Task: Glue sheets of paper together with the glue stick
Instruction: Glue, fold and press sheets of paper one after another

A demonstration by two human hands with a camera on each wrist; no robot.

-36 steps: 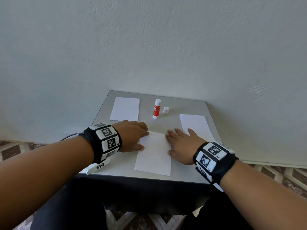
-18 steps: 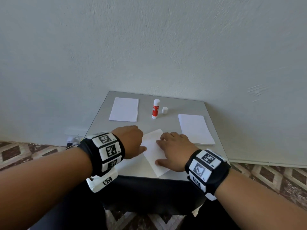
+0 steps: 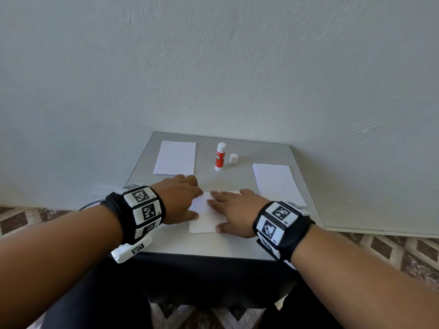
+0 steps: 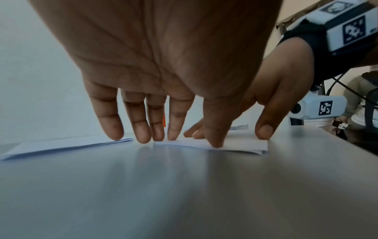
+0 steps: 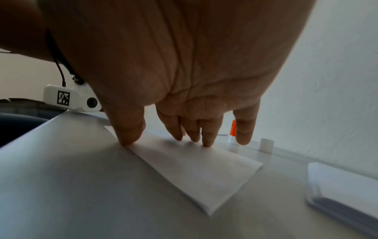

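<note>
Two white sheets lie one on the other (image 3: 206, 217) in the middle of the grey table (image 3: 213, 245). My left hand (image 3: 183, 198) presses their left edge with straight fingers (image 4: 141, 129). My right hand (image 3: 235, 207) lies flat on their right part, its fingertips (image 5: 206, 139) and thumb pushing down on the paper (image 5: 200, 174). The red and white glue stick (image 3: 220, 156) stands upright at the back with its white cap (image 3: 233, 159) off beside it. Neither hand touches it.
A stack of white paper (image 3: 175, 157) lies at the back left and another (image 3: 276, 184) at the right. The table stands against a pale wall (image 3: 213, 67). Its front edge is close to my wrists, and patterned floor shows on both sides.
Both hands slid over the middle sheets and came closer together. The paper was skewed half a second ago and now lies straight again between the hands.
</note>
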